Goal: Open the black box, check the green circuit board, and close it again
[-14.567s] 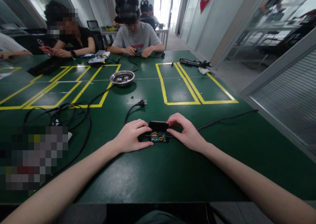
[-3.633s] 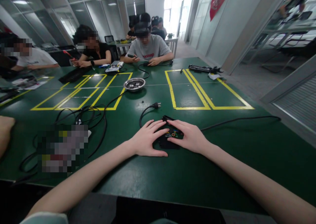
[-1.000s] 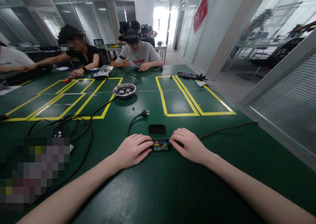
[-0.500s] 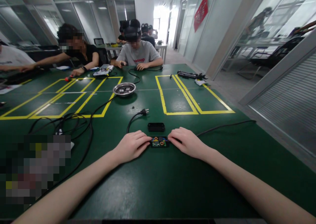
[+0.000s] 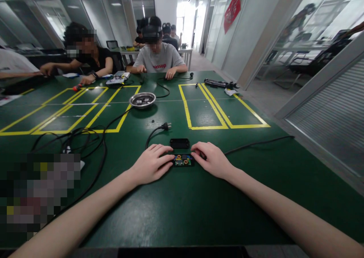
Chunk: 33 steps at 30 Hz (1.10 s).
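A small black power adapter case (image 5: 183, 164) lies open on the green table, showing a circuit board (image 5: 179, 161) with copper-wound coils. Just beyond it sits its black cover (image 5: 179, 143), hollow side up. My left hand (image 5: 155, 163) rests at the left end of the case, fingers spread, one reaching towards the cover's left end. At the opposite end is my right hand (image 5: 212, 160), its fingers bent and apart, with tips by the case's right end and near the cover. The exact contact of the fingertips is too small to make out.
Behind my left hand lies a black power plug (image 5: 165, 126) on its cord. A metal bowl (image 5: 142, 100) holds small metal parts. Coiled black cable (image 5: 82, 138) lies left, and another cord (image 5: 258, 141) runs right. Co-workers sit across the table, near a folded black tripod (image 5: 220, 84).
My left fingers have spread, one moving forward towards the cover. The right fingertips have also shifted forward and opened slightly. Across the table, a co-worker's hands have moved. The view has tilted slightly.
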Each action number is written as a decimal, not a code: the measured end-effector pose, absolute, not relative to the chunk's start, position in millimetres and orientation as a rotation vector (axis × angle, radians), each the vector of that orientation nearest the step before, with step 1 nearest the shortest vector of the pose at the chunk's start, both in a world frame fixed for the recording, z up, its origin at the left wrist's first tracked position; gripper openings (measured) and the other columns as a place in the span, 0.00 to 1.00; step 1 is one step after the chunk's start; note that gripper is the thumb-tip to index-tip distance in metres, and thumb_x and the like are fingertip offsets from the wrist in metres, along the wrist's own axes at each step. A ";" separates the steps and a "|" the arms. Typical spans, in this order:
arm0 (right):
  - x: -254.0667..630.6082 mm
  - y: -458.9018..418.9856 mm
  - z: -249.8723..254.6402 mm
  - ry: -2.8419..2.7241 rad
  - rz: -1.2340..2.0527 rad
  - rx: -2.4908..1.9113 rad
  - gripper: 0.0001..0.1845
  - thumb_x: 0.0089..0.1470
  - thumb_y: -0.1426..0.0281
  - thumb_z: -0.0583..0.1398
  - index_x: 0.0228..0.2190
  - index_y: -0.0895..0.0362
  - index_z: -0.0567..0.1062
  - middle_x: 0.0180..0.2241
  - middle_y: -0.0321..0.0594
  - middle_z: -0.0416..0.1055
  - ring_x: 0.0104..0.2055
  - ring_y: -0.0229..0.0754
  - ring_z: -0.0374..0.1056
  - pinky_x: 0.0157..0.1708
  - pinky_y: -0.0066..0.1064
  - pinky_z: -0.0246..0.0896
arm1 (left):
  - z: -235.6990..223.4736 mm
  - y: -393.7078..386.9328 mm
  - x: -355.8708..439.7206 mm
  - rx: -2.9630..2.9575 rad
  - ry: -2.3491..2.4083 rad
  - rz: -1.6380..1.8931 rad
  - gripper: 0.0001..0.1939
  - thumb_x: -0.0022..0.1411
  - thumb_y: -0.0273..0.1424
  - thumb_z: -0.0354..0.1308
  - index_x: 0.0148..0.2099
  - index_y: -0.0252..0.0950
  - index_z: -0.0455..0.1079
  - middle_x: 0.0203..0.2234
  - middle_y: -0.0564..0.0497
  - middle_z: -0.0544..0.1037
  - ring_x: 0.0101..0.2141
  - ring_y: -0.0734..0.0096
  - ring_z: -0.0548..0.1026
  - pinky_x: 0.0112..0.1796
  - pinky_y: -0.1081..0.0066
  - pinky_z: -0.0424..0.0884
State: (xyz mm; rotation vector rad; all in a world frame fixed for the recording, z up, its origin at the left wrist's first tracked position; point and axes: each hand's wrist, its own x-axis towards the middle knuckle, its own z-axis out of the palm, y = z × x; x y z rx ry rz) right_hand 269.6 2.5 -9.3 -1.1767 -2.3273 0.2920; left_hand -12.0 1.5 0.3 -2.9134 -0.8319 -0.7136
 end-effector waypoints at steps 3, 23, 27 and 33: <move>268.5 4.0 -11.6 -2.262 0.307 -1.240 0.11 0.62 0.69 0.60 0.46 0.56 0.72 0.32 0.36 0.73 0.32 0.42 0.69 0.35 0.34 0.61 | 1.3 0.3 -14.5 -2.917 -0.866 -0.792 0.21 0.71 0.36 0.58 0.63 0.38 0.71 0.59 0.37 0.74 0.54 0.52 0.76 0.53 0.52 0.75; 272.5 11.6 -17.5 -2.297 0.374 -0.964 0.14 0.66 0.70 0.57 0.49 0.54 0.80 0.52 0.49 0.75 0.54 0.51 0.72 0.54 0.51 0.71 | -9.7 6.7 -16.6 -3.002 -1.021 -0.691 0.22 0.69 0.41 0.61 0.61 0.38 0.70 0.57 0.38 0.78 0.60 0.51 0.75 0.59 0.48 0.70; 272.7 10.0 -14.9 -2.117 0.640 -0.920 0.19 0.65 0.71 0.58 0.56 0.54 0.75 0.51 0.47 0.71 0.39 0.41 0.74 0.42 0.39 0.76 | -8.1 6.2 -14.7 -2.959 -0.917 -0.844 0.17 0.69 0.39 0.62 0.56 0.38 0.74 0.55 0.39 0.80 0.55 0.53 0.79 0.55 0.52 0.74; 272.6 11.9 -19.7 -1.984 0.783 -0.918 0.23 0.60 0.73 0.61 0.56 0.53 0.75 0.50 0.45 0.70 0.37 0.39 0.73 0.40 0.37 0.78 | -6.6 2.9 -11.2 -2.995 -0.955 -0.894 0.16 0.67 0.35 0.63 0.55 0.38 0.72 0.49 0.42 0.82 0.49 0.57 0.81 0.51 0.57 0.77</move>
